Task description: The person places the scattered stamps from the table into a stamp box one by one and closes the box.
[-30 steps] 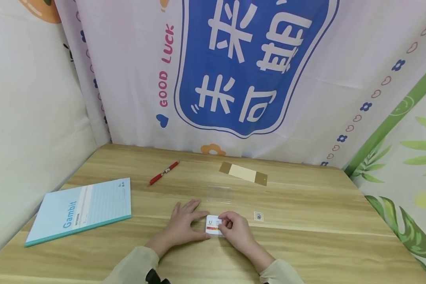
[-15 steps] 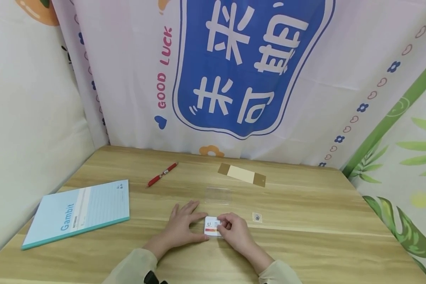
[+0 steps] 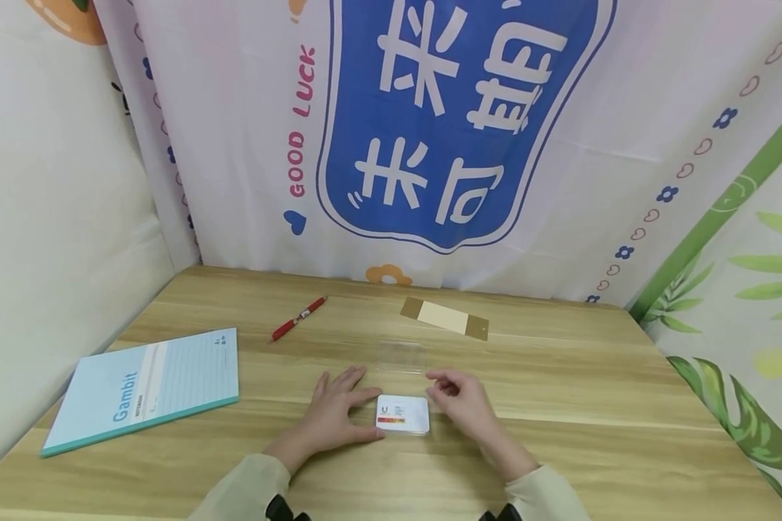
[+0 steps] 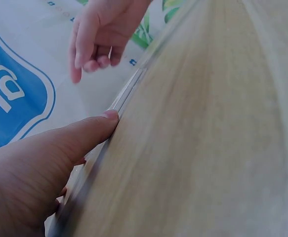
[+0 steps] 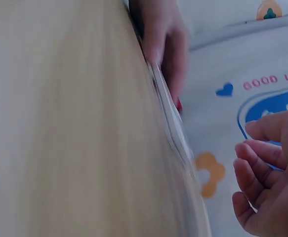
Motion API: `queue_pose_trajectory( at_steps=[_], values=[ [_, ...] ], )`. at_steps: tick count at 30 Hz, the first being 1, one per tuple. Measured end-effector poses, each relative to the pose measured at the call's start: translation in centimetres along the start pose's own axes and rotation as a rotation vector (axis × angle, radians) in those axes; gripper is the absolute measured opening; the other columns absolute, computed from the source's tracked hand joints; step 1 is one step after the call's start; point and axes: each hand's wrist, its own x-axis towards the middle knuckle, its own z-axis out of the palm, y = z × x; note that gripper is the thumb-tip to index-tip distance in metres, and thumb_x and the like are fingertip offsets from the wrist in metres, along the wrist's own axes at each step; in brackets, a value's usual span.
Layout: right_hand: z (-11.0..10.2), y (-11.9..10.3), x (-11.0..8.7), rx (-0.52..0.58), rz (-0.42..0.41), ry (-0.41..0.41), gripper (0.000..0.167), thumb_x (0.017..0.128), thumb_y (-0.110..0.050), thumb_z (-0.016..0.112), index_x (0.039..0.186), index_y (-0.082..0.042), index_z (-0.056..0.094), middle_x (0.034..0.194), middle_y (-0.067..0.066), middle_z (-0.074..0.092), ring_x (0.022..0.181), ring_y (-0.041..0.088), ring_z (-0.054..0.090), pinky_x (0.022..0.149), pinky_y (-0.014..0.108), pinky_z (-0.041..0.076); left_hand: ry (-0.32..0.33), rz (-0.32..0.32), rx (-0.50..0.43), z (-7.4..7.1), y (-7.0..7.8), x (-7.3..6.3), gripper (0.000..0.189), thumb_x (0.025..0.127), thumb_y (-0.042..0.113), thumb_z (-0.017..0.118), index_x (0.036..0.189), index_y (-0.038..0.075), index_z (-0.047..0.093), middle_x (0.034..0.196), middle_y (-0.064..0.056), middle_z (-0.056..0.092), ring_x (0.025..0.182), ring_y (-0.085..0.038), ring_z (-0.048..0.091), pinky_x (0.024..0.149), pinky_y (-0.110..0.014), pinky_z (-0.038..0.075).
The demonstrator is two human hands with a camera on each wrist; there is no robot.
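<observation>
A small clear plastic box with a white printed card (image 3: 412,415) in it lies on the table in the head view. My left hand (image 3: 332,412) rests at its left end, thumb at the near corner and index finger at the far corner, other fingers spread. The thumb (image 4: 92,131) touches the box's edge in the left wrist view. Beyond the box lies a flat clear plastic piece (image 3: 400,357), perhaps its lid. My right hand (image 3: 464,404) is raised just right of the box, fingers loosely bent, holding nothing; its fingers also show in the right wrist view.
On the left of the table (image 3: 593,405) lies a blue notebook (image 3: 145,391). A red pen (image 3: 298,319) and a brown and cream card strip (image 3: 444,318) lie further back. A printed curtain (image 3: 247,145) hangs behind.
My right hand has drawn off the card box to the right, uncovering its right part and a small square mark or sticker no longer shows beside it. The left hand has stayed put.
</observation>
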Motion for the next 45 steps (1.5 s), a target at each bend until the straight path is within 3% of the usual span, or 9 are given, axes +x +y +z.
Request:
queue_pose_trajectory(
  at_steps=[7, 12, 19, 25, 32, 45],
  values=[
    [-4.6, 2.3, 0.2, -0.065, 0.031, 0.079, 0.02, 0.073, 0.0, 0.064, 0.093, 0.004, 0.063, 0.075, 0.003, 0.057, 0.069, 0.016, 0.051, 0.06, 0.024, 0.044, -0.001, 0.017, 0.003, -0.1, 0.1, 0.4, 0.066, 0.064, 0.061, 0.061, 0.115, 0.019, 0.056, 0.135, -0.016, 0.03, 0.125, -0.031, 0.019, 0.095, -0.056, -0.002],
    [-6.3, 4.6, 0.1, -0.131, 0.092, 0.09, 0.017, 0.074, -0.001, 0.063, 0.091, 0.002, 0.063, 0.078, 0.004, 0.057, 0.071, 0.016, 0.05, 0.06, 0.024, 0.044, 0.008, 0.018, 0.006, -0.1, 0.1, 0.4, 0.067, 0.064, 0.062, 0.06, 0.115, 0.019, 0.056, 0.134, -0.016, 0.03, 0.124, -0.031, 0.019, 0.095, -0.056, -0.001],
    [-5.9, 6.1, -0.4, -0.126, 0.154, 0.052, 0.019, 0.071, -0.005, 0.069, 0.089, 0.0, 0.063, 0.081, 0.004, 0.055, 0.07, 0.016, 0.047, 0.06, 0.025, 0.041, 0.0, 0.018, 0.009, 0.0, 0.0, 0.0, 0.068, 0.064, 0.061, 0.061, 0.116, 0.018, 0.056, 0.134, -0.015, 0.03, 0.124, -0.031, 0.019, 0.095, -0.056, -0.001],
    [-5.6, 6.1, -0.3, -0.198, 0.107, 0.053, 0.02, 0.068, -0.005, 0.071, 0.087, -0.003, 0.063, 0.083, 0.005, 0.052, 0.074, 0.017, 0.044, 0.066, 0.03, 0.037, 0.026, 0.015, 0.003, -0.2, 0.0, 0.1, 0.067, 0.063, 0.06, 0.062, 0.115, 0.019, 0.057, 0.134, -0.015, 0.032, 0.124, -0.031, 0.021, 0.095, -0.056, 0.0],
    [-5.4, 6.2, -0.4, -0.227, 0.084, 0.044, 0.016, 0.069, -0.001, 0.068, 0.082, -0.003, 0.061, 0.079, 0.003, 0.05, 0.073, 0.017, 0.044, 0.066, 0.029, 0.038, 0.01, 0.011, 0.003, -0.1, 0.0, 0.0, 0.066, 0.063, 0.061, 0.061, 0.115, 0.02, 0.056, 0.134, -0.015, 0.031, 0.124, -0.031, 0.02, 0.095, -0.056, -0.001],
    [-5.2, 6.2, -0.6, -0.149, 0.123, 0.059, 0.018, 0.069, 0.003, 0.066, 0.082, 0.0, 0.055, 0.079, 0.005, 0.051, 0.07, 0.016, 0.045, 0.063, 0.027, 0.04, -0.005, -0.005, 0.012, 0.0, 0.0, 0.0, 0.067, 0.063, 0.062, 0.06, 0.116, 0.021, 0.056, 0.135, -0.013, 0.029, 0.125, -0.028, 0.019, 0.096, -0.055, -0.002]
  ],
)
